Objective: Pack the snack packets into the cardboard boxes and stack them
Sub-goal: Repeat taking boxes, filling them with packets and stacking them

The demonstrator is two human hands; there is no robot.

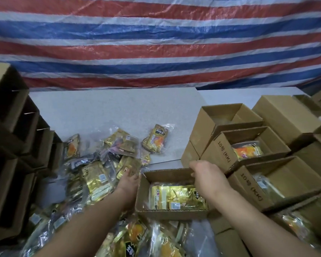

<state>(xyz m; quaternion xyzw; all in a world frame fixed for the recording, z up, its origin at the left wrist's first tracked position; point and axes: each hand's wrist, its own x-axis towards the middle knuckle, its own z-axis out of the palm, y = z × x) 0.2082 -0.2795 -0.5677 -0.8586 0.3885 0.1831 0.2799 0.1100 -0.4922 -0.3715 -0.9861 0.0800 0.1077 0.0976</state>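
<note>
Head view: we see the right hand gripping the far rim of the open box, which sits on the surface holding gold packets. The left hand presses its left wall, fingers straight. Light, stiff cardboard; we judge opposite walls the best hold.

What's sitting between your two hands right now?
In the head view, the open box with gold packets inside lies between the left hand and right hand, which holds its far wall.
</note>
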